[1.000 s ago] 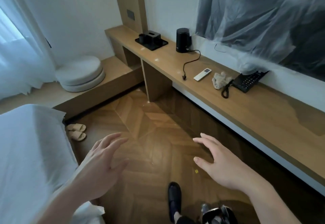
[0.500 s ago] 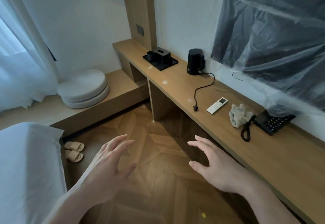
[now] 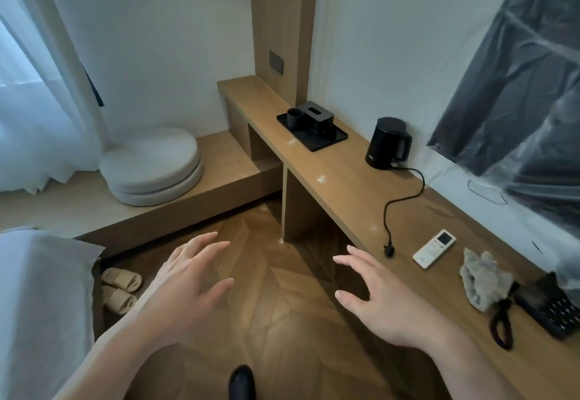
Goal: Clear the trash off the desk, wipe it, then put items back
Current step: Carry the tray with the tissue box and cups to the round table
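Since the earlier frames the view has swung nearer the long light-wood desk [image 3: 342, 177], so the black tray and kettle sit larger and closer, and both hands have stayed raised over the floor, holding nothing.

At far left a white bed corner [image 3: 40, 299] is cut off by the frame edge. Just beside it a pair of beige slippers [image 3: 120, 288] lies on the herringbone wood floor [image 3: 282, 311], partly tucked against the bed. Behind them, two stacked round grey cushions [image 3: 152, 166] rest on a low wooden platform.

The left hand [image 3: 185, 283] hovers with fingers spread wide and relaxed. The right hand [image 3: 379, 302] is likewise wide, fingers loosely bent, near the desk's front edge but not touching it.

On the desk, the flat black rectangular tray [image 3: 323, 141] holds a black cylindrical cup [image 3: 294, 116] and a black tissue box [image 3: 315, 112]; another small dark item on it is hard to make out. Small pale scraps [image 3: 320, 179] lie on the desktop near the tray. Further right stands a black electric kettle [image 3: 389, 142], its black cord [image 3: 405, 202] trailing unplugged across the wood. Then come a white remote control [image 3: 434, 248], a crumpled grey-white cloth [image 3: 481, 280], and a black corded telephone [image 3: 552, 311], cut off at the right edge. Above, a dark screen wrapped in clear plastic film [image 3: 518, 111] is only partly in view.
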